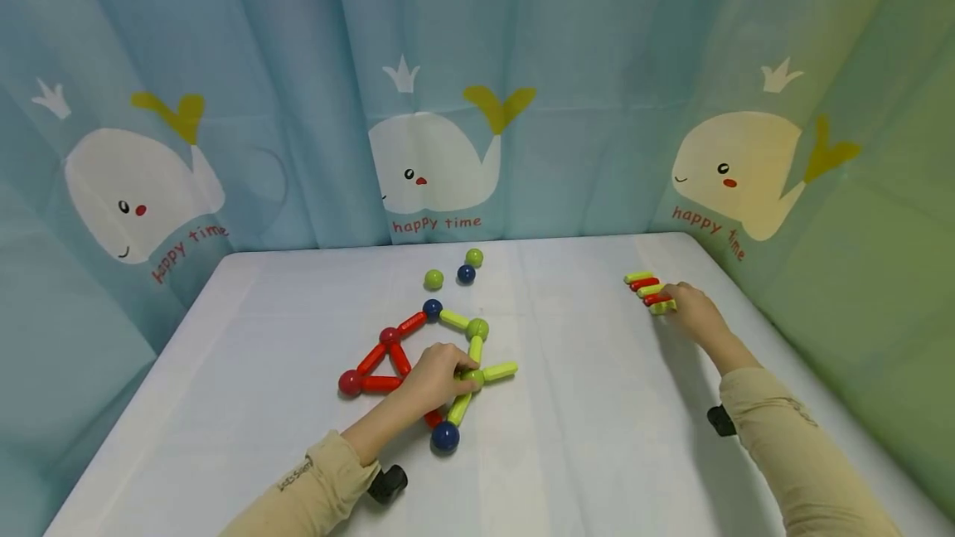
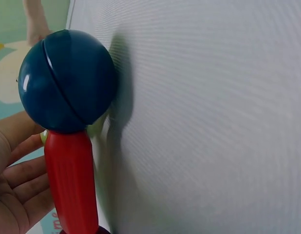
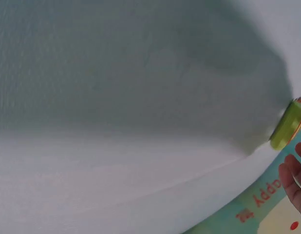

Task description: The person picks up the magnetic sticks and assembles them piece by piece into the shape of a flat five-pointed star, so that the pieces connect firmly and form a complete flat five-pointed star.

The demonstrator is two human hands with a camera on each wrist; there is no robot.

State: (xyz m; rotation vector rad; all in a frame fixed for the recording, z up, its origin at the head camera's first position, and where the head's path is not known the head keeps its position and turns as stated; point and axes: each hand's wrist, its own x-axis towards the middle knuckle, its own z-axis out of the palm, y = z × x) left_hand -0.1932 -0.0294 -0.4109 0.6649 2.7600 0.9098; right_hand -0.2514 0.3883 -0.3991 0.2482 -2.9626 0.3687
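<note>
My left hand [image 1: 435, 375] pinches a green ball [image 1: 475, 379] at the right side of a flat frame of sticks and balls. From that ball a green stick [image 1: 500, 371] sticks out to the right, its far end free. In the left wrist view a blue ball [image 2: 67, 80] and a red stick [image 2: 70, 180] are close up, in front of the left fingers. My right hand [image 1: 695, 315] is at a row of loose red and green sticks [image 1: 640, 277] at the far right; its fingertips reach over their near ends. The nearest green stick [image 3: 288, 126] shows beside the right fingers.
Two loose green balls [image 1: 433, 278] and a loose blue ball [image 1: 466, 274] lie behind the frame. Red sticks form a triangle with a red ball [image 1: 351, 383] at its left corner. A white cloth [image 1: 582, 404] covers the table; a whale-print curtain [image 1: 582, 106] hangs behind.
</note>
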